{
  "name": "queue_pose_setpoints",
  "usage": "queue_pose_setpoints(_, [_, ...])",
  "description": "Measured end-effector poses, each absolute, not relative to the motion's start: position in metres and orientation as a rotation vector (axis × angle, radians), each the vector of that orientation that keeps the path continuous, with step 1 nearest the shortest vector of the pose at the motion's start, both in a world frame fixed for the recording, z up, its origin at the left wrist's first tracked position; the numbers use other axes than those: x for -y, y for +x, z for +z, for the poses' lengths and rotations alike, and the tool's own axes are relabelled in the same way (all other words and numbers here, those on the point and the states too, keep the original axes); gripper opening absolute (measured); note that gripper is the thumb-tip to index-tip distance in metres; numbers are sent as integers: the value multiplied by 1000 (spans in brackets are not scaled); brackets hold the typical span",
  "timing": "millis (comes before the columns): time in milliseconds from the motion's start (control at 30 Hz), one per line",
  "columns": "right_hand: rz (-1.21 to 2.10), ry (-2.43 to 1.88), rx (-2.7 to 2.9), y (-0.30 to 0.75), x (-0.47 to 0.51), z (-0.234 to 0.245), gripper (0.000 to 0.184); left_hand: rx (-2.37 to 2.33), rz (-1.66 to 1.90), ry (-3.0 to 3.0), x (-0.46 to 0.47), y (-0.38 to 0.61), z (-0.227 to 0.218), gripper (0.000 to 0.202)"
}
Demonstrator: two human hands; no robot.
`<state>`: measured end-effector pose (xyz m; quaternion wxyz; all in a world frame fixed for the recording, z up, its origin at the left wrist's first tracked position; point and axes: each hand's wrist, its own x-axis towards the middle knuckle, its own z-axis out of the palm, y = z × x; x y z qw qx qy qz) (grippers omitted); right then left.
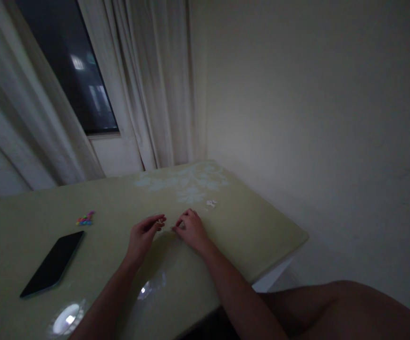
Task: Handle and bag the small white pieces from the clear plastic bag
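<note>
Above the middle of the table point(254, 236), my left hand point(144, 234) has its fingers closed around a small whitish piece point(160, 221), too small to name. My right hand point(190, 230) is just to its right, low over the tabletop, thumb and fingertips pinched together. Something tiny and pale seems to be at those fingertips, but I cannot make it out. The hands are close but apart. Beyond the right hand lies a little group of white pieces point(211, 203). Farther left is a small pile of brightly coloured pieces point(85, 218).
A dark tablet point(54, 264) lies on the table's left part. Bright light reflections show on the glossy top near my left forearm. Curtains point(155, 85) and a dark window point(70, 66) stand behind; a bare wall point(314, 118) borders the right side.
</note>
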<state>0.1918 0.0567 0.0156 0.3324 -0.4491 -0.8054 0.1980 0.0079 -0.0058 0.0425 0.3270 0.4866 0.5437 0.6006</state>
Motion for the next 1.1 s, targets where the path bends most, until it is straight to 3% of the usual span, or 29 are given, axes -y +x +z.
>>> queue_pose_setpoints(433, [355,-1083,2337,184,-47,12,3,-1334,1696,1141,6,9,45,43])
queue_pose_setpoints(767, [998,-731,1804,178,-59,8,7,-1315,1471,1420,7,11,44,28])
queue_pose_setpoints(1100, [1221,-736,1677,178,-58,16,20,-1272,1508,1499,10,16,46,30])
